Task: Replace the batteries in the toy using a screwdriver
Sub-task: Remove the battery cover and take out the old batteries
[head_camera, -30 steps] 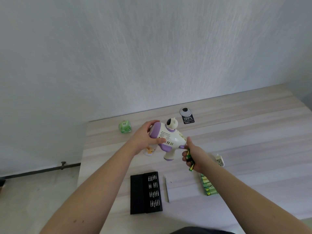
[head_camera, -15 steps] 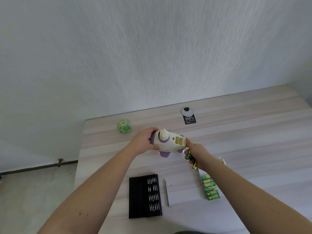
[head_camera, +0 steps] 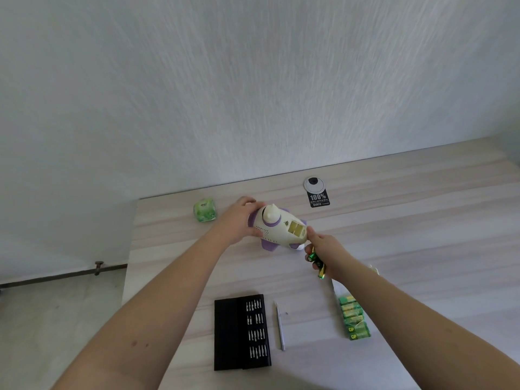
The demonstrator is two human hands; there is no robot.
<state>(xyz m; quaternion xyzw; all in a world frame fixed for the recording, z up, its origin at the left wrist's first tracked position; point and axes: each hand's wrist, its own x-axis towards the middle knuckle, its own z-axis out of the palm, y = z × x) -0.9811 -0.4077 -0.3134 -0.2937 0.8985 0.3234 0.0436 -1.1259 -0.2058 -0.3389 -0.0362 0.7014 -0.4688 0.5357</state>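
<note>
Your right hand (head_camera: 326, 249), just right of the frame's centre, was closed around green-and-gold cylindrical batteries (head_camera: 316, 261), its fingertips touching the open battery compartment (head_camera: 296, 229) of the white-and-purple plastic toy (head_camera: 277, 229). You seemed to keep the cells in your palm so the fingers stayed free to work at the bay; whether they were old or fresh ones I cannot tell.

Your left hand (head_camera: 239, 220) gripped the toy's other end, steadying it above the pale wood-grain table (head_camera: 408, 249) with the bay turned up toward you.

Below, toward the bottom centre, the slim silver screwdriver (head_camera: 280, 327) lay beside the open black bit case (head_camera: 242, 332), set aside but within reach for refastening. To its right lay a row of green-wrapped batteries (head_camera: 354, 319). A green packet (head_camera: 204, 211) sat left of the toy.
</note>
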